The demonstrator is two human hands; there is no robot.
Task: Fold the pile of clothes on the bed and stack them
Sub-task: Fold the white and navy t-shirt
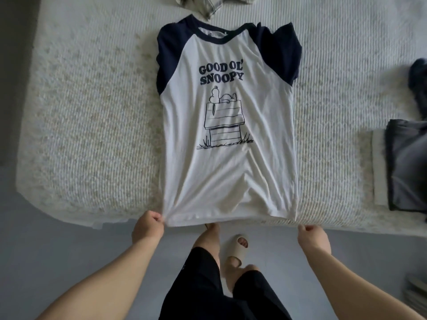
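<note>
- A white T-shirt with navy sleeves and a "GOOD OL' SNOOPY" print lies front up on the bed, collar away from the person.
- The left hand pinches the hem's left corner; the right hand pinches the right corner, at the bed's near edge.
- Folded grey clothes lie at the right edge, a dark garment beyond them.
- A crumpled pale garment lies above the collar.
- A beige slipper stands on the floor.

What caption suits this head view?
Both hands, left and right, pinch the hem corners of a Snoopy T-shirt spread on the bed.
</note>
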